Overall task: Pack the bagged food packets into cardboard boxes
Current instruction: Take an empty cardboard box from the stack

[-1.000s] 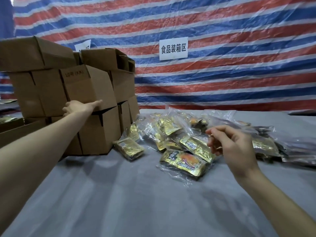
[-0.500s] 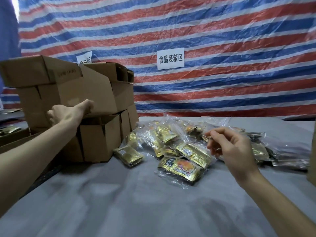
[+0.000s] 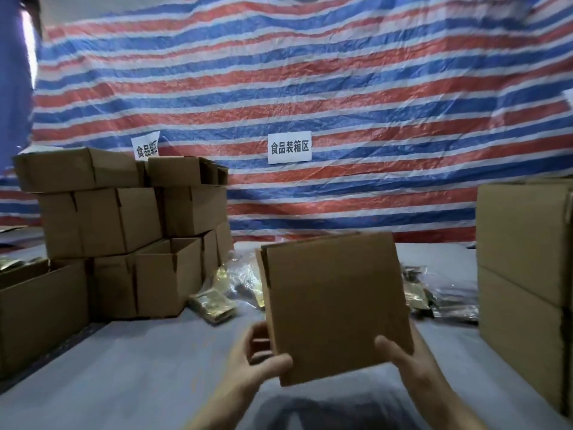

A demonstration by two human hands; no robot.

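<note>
One box (image 3: 336, 305) held up.
Left hand (image 3: 251, 364) and right hand (image 3: 414, 366) grip its lower corners, fingers (image 3: 259, 338) curled behind (likely to open it); packets (image 3: 217, 302) heaped beyond on table (image 3: 139, 367).

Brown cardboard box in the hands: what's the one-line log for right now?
held: brown cardboard box | left hand: grips lower left corner | right hand: grips lower right corner | gold bagged food packets: on grey table
</note>
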